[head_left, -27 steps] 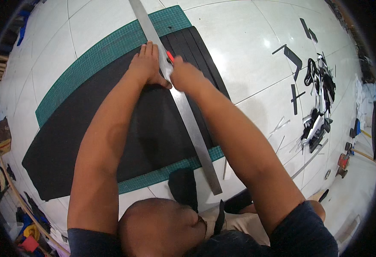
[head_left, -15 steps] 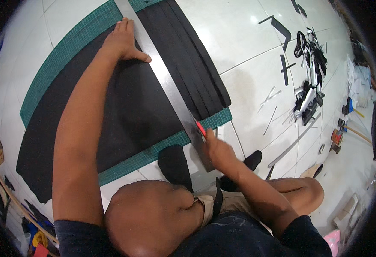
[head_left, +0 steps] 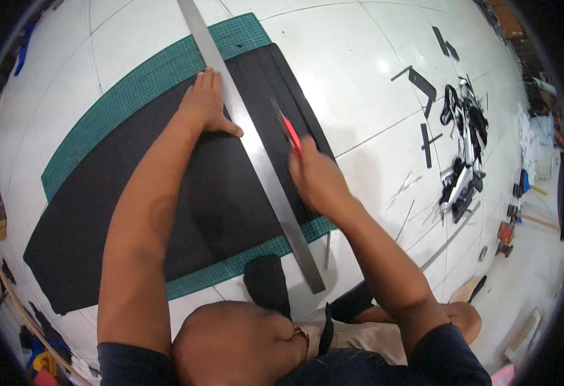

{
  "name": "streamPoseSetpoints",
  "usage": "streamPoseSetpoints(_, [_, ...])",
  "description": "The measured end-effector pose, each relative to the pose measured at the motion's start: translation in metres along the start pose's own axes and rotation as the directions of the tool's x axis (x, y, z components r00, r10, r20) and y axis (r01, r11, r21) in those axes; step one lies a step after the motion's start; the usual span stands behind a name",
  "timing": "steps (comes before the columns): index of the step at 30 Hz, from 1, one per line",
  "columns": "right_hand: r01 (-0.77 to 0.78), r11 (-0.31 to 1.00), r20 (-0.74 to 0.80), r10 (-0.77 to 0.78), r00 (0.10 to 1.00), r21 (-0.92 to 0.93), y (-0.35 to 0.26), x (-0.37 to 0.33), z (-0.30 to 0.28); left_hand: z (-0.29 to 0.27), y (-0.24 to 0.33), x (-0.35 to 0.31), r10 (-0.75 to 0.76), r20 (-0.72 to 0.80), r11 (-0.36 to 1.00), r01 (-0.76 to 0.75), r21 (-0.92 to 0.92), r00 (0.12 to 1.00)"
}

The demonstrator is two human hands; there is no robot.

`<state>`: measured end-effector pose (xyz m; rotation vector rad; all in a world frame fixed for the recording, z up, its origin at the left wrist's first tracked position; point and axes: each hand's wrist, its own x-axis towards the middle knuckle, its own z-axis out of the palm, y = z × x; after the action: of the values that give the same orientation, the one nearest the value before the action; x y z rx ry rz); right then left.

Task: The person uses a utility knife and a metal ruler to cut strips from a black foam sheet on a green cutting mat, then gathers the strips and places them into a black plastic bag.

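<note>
My left hand (head_left: 205, 106) lies flat with thumb spread, its fingertips and thumb pressing the left edge of a long metal ruler (head_left: 246, 128). Under the ruler stretches a black sheet of material (head_left: 134, 199), with narrow cut strips (head_left: 264, 80) to the ruler's right. A green cutting mat (head_left: 118, 112) shows beneath the sheet along its far and near sides. My right hand (head_left: 320, 180) is closed around a red utility knife (head_left: 291, 134), held above the strips with its blade pointing away from me. The blade is blurred, and whether it touches the material I cannot tell.
White floor tiles (head_left: 333, 58) surround the mat. At right lies a pile of black and silver scraps (head_left: 465, 148), with loose black offcuts (head_left: 423, 87) nearby. A hammer (head_left: 533, 220) rests farther right. My sock-covered foot (head_left: 266, 283) is close to the mat's near edge.
My right hand has carried the knife away from me, from the ruler's near end to over the strips. My left hand stays on the ruler; the whole view has shifted.
</note>
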<state>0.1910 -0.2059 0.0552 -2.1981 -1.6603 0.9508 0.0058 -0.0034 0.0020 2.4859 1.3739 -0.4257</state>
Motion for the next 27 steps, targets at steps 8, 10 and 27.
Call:
streamPoseSetpoints(8, [0.112,0.993,-0.068,-0.114,0.991,-0.036,-0.063,0.149,0.046,0.006,-0.003,0.0,0.01,-0.024,0.999,-0.011,-0.046,1.0])
streamPoseSetpoints(10, [0.097,0.995,-0.075,-0.098,0.992,-0.013,-0.07,0.159,0.049,0.006,-0.006,-0.003,0.009,-0.026,0.999,-0.011,-0.05,1.0])
streamPoseSetpoints(27, [-0.041,0.993,0.285,0.07,0.956,-0.108,-0.025,0.04,0.025,0.002,-0.004,-0.001,-0.007,-0.003,1.0,0.007,-0.023,1.0])
